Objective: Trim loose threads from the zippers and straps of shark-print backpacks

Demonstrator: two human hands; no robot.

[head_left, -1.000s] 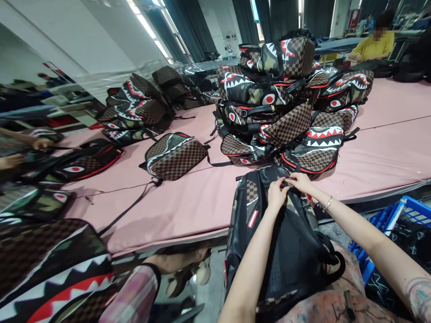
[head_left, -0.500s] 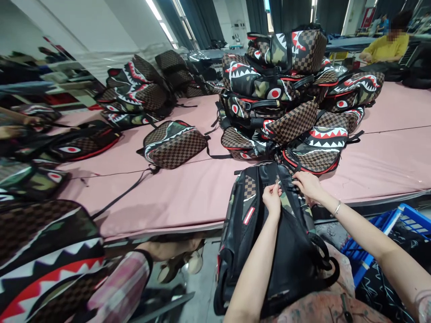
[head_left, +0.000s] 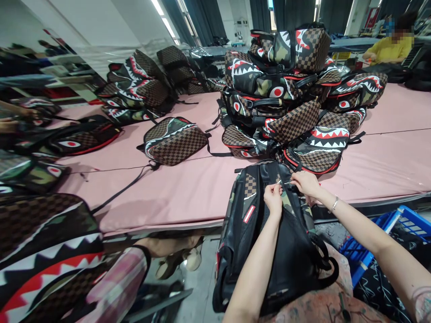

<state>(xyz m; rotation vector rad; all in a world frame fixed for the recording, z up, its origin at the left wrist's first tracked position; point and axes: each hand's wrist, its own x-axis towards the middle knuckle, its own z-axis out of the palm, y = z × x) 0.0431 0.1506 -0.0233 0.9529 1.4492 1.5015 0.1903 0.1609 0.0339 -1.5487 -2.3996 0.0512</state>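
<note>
A black backpack (head_left: 292, 264) with brown checked and camouflage panels rests on my lap, its back panel and shoulder straps facing up and its far end against the table edge. My left hand (head_left: 273, 199) is closed in a pinch over the strap near that end; what its fingertips hold is too small to make out. Just to its right, my right hand (head_left: 305, 184) is closed on a small, thin, shiny tool (head_left: 286, 181) that points toward the left fingertips. Its kind is unclear, as the fingers cover most of it.
Shark-mouth backpacks (head_left: 272, 89) are piled on the pink table (head_left: 188, 193) beyond my hands. Another backpack (head_left: 177, 141) lies left of the pile. A blue crate (head_left: 367, 258) stands at my right. Co-workers are on the left and, in a yellow top (head_left: 390, 49), far right.
My right hand has shifted slightly left, toward my left hand, and the thin shiny tool now shows between them. The backpack stays in place.
</note>
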